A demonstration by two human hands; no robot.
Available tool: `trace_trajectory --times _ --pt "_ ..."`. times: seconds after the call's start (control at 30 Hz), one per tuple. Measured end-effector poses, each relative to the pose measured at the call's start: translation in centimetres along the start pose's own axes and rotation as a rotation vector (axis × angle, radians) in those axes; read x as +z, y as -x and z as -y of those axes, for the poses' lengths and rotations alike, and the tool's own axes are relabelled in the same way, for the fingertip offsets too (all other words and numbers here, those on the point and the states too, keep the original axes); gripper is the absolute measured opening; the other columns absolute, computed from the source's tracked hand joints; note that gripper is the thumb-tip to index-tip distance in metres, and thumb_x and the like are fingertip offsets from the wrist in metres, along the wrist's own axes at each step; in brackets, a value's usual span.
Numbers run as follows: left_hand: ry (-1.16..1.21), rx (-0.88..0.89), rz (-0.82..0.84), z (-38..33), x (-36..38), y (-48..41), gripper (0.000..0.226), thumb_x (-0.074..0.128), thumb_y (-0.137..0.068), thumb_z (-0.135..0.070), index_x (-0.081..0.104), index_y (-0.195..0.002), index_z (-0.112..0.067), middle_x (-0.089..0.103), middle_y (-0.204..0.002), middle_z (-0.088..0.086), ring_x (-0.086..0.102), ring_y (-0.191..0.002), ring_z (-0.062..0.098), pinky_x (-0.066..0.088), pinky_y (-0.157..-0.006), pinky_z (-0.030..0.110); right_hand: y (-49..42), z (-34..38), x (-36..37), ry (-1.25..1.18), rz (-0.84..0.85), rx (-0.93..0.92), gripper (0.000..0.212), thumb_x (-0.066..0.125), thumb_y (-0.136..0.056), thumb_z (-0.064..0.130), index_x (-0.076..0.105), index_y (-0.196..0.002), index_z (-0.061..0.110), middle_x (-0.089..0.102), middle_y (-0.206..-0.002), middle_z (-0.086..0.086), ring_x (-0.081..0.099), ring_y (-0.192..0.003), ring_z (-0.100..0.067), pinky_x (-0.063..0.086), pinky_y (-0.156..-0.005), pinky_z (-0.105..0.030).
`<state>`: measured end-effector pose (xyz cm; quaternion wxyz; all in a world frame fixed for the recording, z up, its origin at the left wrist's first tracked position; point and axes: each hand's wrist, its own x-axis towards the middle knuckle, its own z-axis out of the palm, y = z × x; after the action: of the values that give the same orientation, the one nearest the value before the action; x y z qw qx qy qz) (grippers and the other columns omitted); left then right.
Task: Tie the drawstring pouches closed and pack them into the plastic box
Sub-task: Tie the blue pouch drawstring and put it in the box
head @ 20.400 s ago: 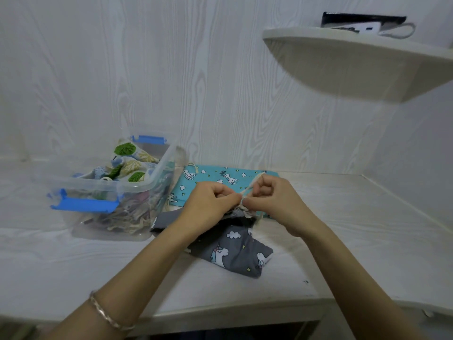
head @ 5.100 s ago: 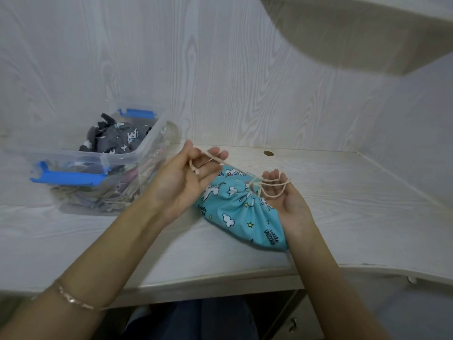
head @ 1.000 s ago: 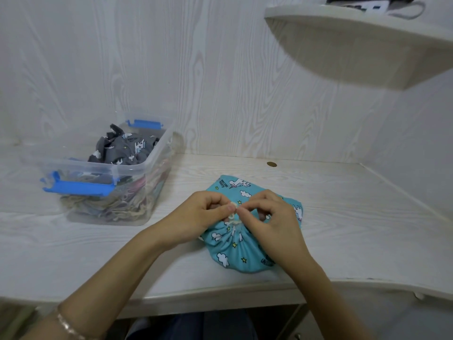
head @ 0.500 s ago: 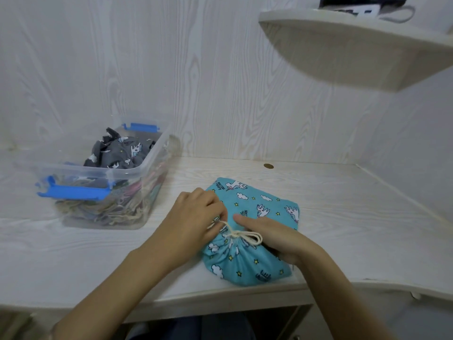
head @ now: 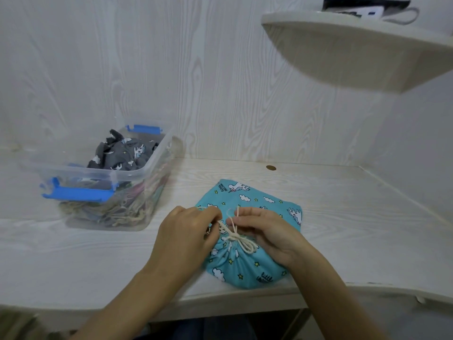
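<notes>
A turquoise unicorn-print pouch (head: pixel 245 266) lies on the white desk near its front edge, its mouth gathered under a cream drawstring (head: pixel 239 238). My left hand (head: pixel 188 234) pinches one strand of the drawstring at the pouch's left. On the right, my right hand (head: pixel 264 231) pinches another strand while resting on the fabric. The clear plastic box (head: pixel 137 175) with blue latches stands at the back left, with a grey unicorn-print pouch (head: pixel 122 154) on top of several others inside.
A rounded corner shelf (head: pixel 355 45) juts out high on the right with a dark object on it. A small brown disc (head: pixel 271 168) sits on the desk by the back wall. The desk's front edge (head: pixel 220 305) runs just under my wrists.
Both hands have taken up the drawstring ends again, and the cord now lies pulled into a knot with a loop over the gathered mouth. The pouch itself has stayed put.
</notes>
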<state>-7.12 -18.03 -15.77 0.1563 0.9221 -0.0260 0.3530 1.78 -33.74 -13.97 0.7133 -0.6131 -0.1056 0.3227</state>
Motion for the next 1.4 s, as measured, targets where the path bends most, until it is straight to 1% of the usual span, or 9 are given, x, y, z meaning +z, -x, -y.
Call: trace_trajectory --times 0.13,0.3,0.43,0.57,0.7,0.8,0.97,1.1,1.4 --pt "0.174 -0.113 0.0 0.2 0.3 0.7 0.015 0.065 -0.085 -0.022 0.062 -0.097 -0.029 0.067 -0.081 -0.013 0.059 -0.071 0.008 0.048 -0.063 0.026 0.1 0.0 -0.2 -0.029 -0.068 -0.049 0.014 0.063 -0.085 -0.003 0.064 -0.099 -0.001 0.073 -0.084 -0.013 0.072 -0.079 -0.025 0.06 -0.076 -0.032" --pt "0.344 -0.19 0.014 -0.2 0.5 0.8 0.011 0.06 -0.089 -0.027 0.062 -0.099 -0.032 0.069 -0.09 -0.017 0.063 -0.083 -0.001 0.054 -0.071 0.029 0.6 0.2 0.2 0.014 -0.005 -0.041 0.031 0.068 -0.082 -0.001 0.062 -0.113 -0.002 0.073 -0.088 -0.016 0.071 -0.075 -0.022 0.06 -0.076 -0.034" --pt "0.421 -0.141 0.023 -0.3 0.3 0.6 0.014 0.061 -0.087 -0.036 0.063 -0.101 -0.034 0.066 -0.095 -0.022 0.061 -0.093 -0.004 0.051 -0.078 0.021 0.7 0.4 0.5 0.128 -0.012 -0.029 0.029 0.068 -0.081 -0.005 0.068 -0.11 0.0 0.071 -0.089 -0.018 0.068 -0.074 -0.022 0.059 -0.077 -0.032" --pt "0.456 -0.03 0.088 -0.1 0.1 -0.2 0.023 0.066 -0.087 -0.026 0.063 -0.109 -0.033 0.064 -0.106 -0.023 0.057 -0.103 -0.006 0.046 -0.09 0.016 1.0 0.9 0.6 0.24 0.081 0.017 0.027 0.062 -0.082 -0.011 0.07 -0.107 -0.003 0.071 -0.092 -0.022 0.069 -0.073 -0.023 0.058 -0.073 -0.028" --pt "0.551 -0.052 0.213 -0.3 0.1 -0.6 0.023 0.066 -0.087 -0.026 0.064 -0.107 -0.035 0.066 -0.105 -0.022 0.06 -0.101 -0.006 0.046 -0.09 0.015 1.0 1.4 0.4 0.389 0.123 0.027 0.029 0.06 -0.08 -0.017 0.069 -0.105 -0.006 0.071 -0.09 -0.02 0.068 -0.074 -0.022 0.056 -0.082 -0.031" --pt "0.513 -0.147 0.222 -0.3 0.4 -0.7 0.019 0.07 -0.083 -0.032 0.064 -0.101 -0.037 0.068 -0.095 -0.019 0.063 -0.09 -0.002 0.051 -0.082 0.023 1.2 1.6 0.4 0.491 0.105 -0.006 0.033 0.062 -0.078 -0.016 0.071 -0.105 -0.001 0.072 -0.096 -0.021 0.071 -0.075 -0.019 0.058 -0.077 -0.027" --pt "0.649 -0.423 0.202 -0.3 0.7 -1.2 0.015 0.079 -0.072 -0.028 0.067 -0.082 -0.03 0.07 -0.077 -0.011 0.061 -0.059 0.007 0.054 -0.062 0.024 1.4 1.2 0.8 0.726 0.03 -0.175 0.029 0.065 -0.072 -0.012 0.069 -0.091 0.009 0.071 -0.073 -0.002 0.065 -0.065 -0.009 0.05 -0.066 -0.022" --pt "0.785 -0.57 0.335 0.2 0.5 -1.8 0.012 0.079 -0.074 -0.029 0.073 -0.077 -0.018 0.069 -0.065 -0.003 0.06 -0.059 0.004 0.047 -0.059 0.02 1.5 0.8 1.1 0.784 -0.103 -0.301 0.022 0.068 -0.073 -0.005 0.063 -0.087 0.011 0.072 -0.08 -0.008 0.061 -0.062 -0.007 0.053 -0.065 -0.021" --pt "0.763 -0.62 0.523 0.5 0.5 -2.1 0.016 0.075 -0.079 -0.031 0.077 -0.077 -0.015 0.075 -0.072 0.001 0.07 -0.068 0.01 0.052 -0.062 0.023 1.8 -0.2 1.0 1.136 -0.177 -0.552 0.018 0.071 -0.084 0.016 0.077 -0.098 0.025 0.07 -0.087 0.013 0.061 -0.085 0.002 0.05 -0.077 -0.015"
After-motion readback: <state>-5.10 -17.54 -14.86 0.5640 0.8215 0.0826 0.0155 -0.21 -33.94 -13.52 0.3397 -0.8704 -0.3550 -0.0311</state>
